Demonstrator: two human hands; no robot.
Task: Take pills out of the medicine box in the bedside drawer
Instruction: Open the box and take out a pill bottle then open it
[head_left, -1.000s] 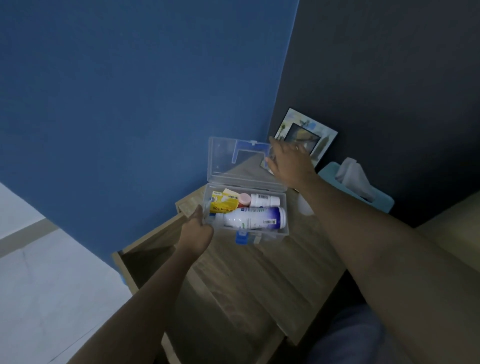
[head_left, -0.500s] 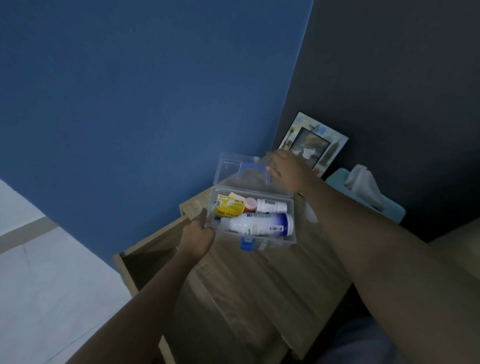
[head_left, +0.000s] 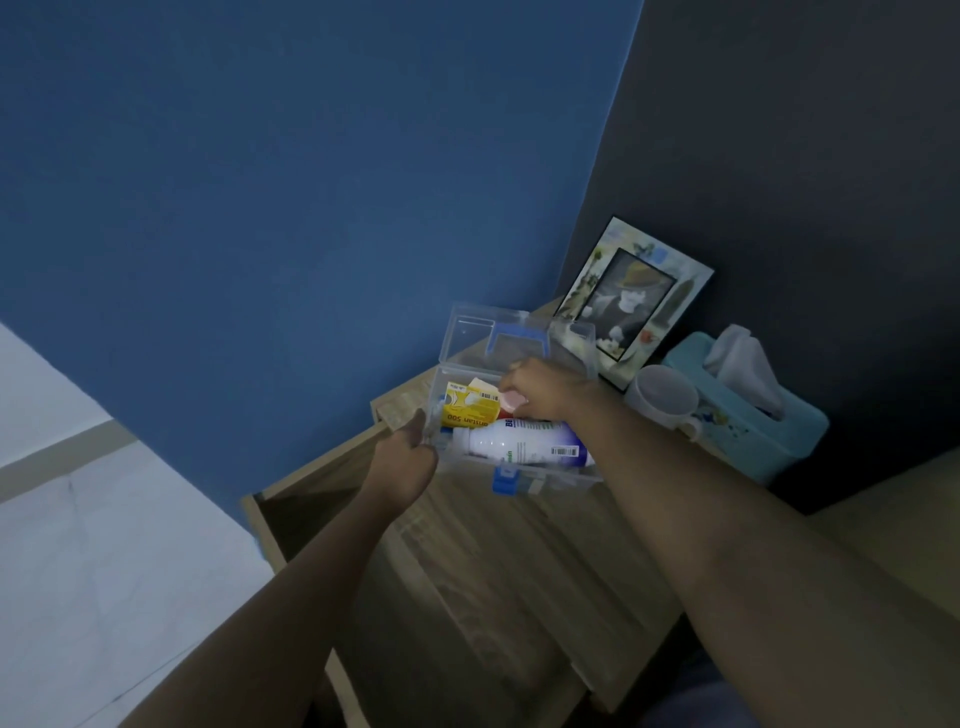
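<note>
The clear plastic medicine box (head_left: 563, 480) sits on the wooden bedside table (head_left: 519, 566), its lid (head_left: 467, 338) standing open behind it. Inside lie a yellow pill carton (head_left: 470, 410), a large white bottle (head_left: 519, 447) and a small bottle with a pink cap (head_left: 513, 400). My left hand (head_left: 405, 467) grips the box's left end. My right hand (head_left: 550, 392) reaches into the box with its fingers closed around the small bottle, hiding most of it.
The open drawer (head_left: 311, 514) gapes below my left hand. Behind the box stand a photo frame (head_left: 631, 296), a white mug (head_left: 662, 397) and a teal tissue box (head_left: 748, 426). A blue wall is at the left and a dark wall at the right.
My right hand has left the raised lid and come down into the box onto the small bottle. The lid stays open. My left hand keeps its hold.
</note>
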